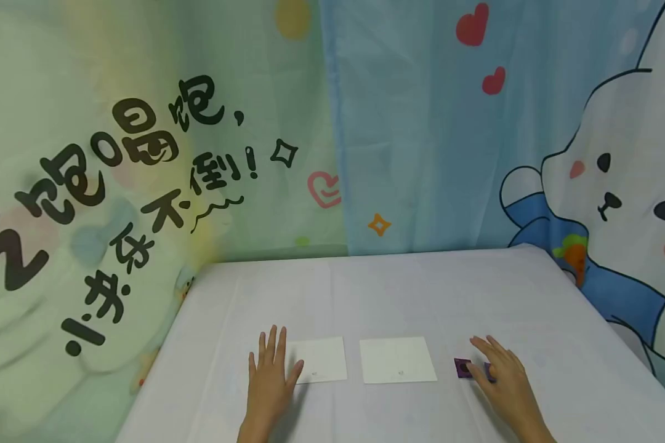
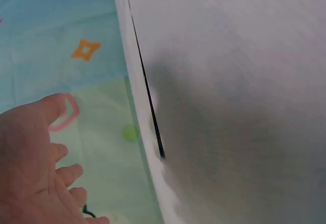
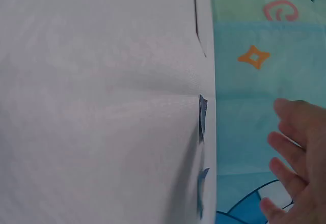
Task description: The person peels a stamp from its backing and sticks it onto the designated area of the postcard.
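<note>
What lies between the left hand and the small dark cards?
In the head view, a left white sheet, partly hidden by the left hand, and a right white sheet.

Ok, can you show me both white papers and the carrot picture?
Left white paper (image 1: 319, 360): head view, middle of its visible face.
Right white paper (image 1: 398, 360): head view, middle of its face.
Carrot picture (image 1: 576, 256): head view, its orange body.

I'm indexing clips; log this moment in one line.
left hand: spread, by left sheet | right hand: empty, near purple pieces | right sheet: untouched
</note>
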`<state>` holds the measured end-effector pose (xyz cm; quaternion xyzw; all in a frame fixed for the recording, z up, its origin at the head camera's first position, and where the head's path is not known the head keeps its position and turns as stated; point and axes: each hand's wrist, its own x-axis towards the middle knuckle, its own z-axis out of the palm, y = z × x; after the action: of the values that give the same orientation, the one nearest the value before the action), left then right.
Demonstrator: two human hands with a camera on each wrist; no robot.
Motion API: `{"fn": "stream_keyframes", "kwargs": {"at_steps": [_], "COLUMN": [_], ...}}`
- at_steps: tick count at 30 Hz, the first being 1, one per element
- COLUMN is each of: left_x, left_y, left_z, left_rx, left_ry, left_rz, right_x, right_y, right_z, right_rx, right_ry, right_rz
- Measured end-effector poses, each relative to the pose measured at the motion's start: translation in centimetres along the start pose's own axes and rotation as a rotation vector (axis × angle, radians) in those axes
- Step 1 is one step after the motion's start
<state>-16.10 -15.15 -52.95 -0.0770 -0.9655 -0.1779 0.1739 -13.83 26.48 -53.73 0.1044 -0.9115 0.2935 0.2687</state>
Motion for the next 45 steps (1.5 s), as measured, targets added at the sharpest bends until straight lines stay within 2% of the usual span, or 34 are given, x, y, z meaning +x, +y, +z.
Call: {"fn": "stream_keyframes", "kwargs": {"at_steps": [5, 10, 15, 20, 30, 45], "left_x": [-0.1, -0.3, -0.8, -1.2, -1.4, -1.4], "left_y": [-1.6, -2.7, -3.0, -2.8, -2.4, -2.5], "left_z": [0.3, 0.7, 1.4, 1.7, 2.1, 2.1], "left_rx": [-0.045, -0.075, -0.134, -0.127, -0.101, -0.108], "left_ry": [-0.06, -0.12, -0.215, -0.275, -0.307, -0.307], "left_rz": [-0.005, 0.011, 0.009, -0.003, 0.018, 0.031], "right_x": [-0.8, -1.6, -2.3, -2.6, -2.6, -2.5], "right_y": [1.8, 2.4, 2.8, 3.2, 3.5, 3.0], "right_z": [0.4, 0.8, 1.2, 1.9, 1.8, 1.6], "right_rx": [0.071, 0.131, 0.147, 0.132, 0.07, 0.055], "right_ry": [-0.085, -0.167, -0.159, -0.154, -0.151, -0.129], "right_rz": [0.061, 0.106, 0.068, 0.02, 0.022, 0.029]}}
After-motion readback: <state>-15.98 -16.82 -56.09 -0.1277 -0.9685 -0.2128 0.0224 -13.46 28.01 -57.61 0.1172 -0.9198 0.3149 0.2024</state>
